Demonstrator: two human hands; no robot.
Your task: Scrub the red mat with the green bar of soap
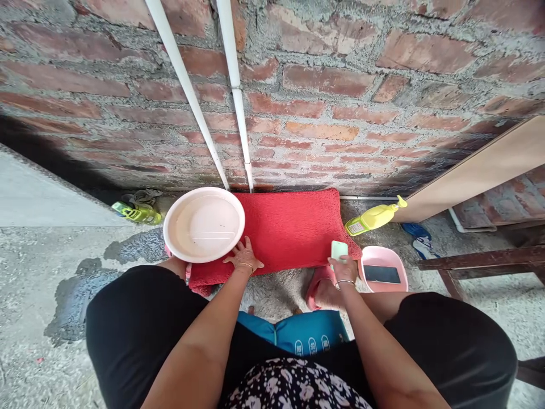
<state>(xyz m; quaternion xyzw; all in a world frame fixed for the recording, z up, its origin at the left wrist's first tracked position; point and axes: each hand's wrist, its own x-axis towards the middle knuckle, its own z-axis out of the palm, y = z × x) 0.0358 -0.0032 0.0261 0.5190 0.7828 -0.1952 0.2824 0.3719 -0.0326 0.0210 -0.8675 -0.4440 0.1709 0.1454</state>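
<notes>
A red textured cloth [293, 224] lies over a low flat surface in front of me. My left hand [246, 258] rests on it, fingers spread, beside the rim of a pale pink basin [204, 255]. The basin stands on the cloth's left end and holds what looks like water. At the cloth's right end, my right hand [346, 267] grips a pale green block [339, 249] with rounded corners. Its underside is hidden, so I cannot tell whether it is a brush or soap.
To the right stand a yellow pump bottle [372, 218] and a small pink tub [385, 288] with a dark phone-like slab [382, 274] across it. A green bottle [142, 214] lies at left near wet concrete [83, 295]. White pipes [238, 113] run down the brick wall [323, 79].
</notes>
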